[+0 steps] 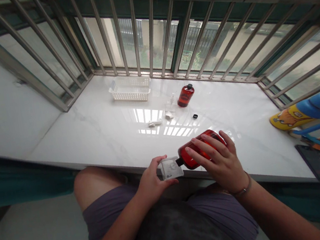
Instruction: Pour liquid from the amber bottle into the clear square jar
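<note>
My left hand (153, 178) grips a small clear square container (172, 168) between thumb and fingers, just off the table's front edge. Its inside looks whitish; the contents are too small to make out. Wrapped over a red bottle (189, 157) is my right hand (217, 159). That bottle is tilted onto its side, its dark neck pointing left at the container's right rim. Whether liquid is flowing out I cannot tell. Farther back on the table, a black cap (195, 116) lies near a second red bottle (185, 95), upright with a dark cap on.
On the white tabletop (96, 133) stand a white perforated basket (130, 90) and several small whitish pieces (155, 123). A blue-and-yellow water bottle (298, 112) and a dark phone (314, 160) are at the right. Metal window bars (156, 37) rise along the back.
</note>
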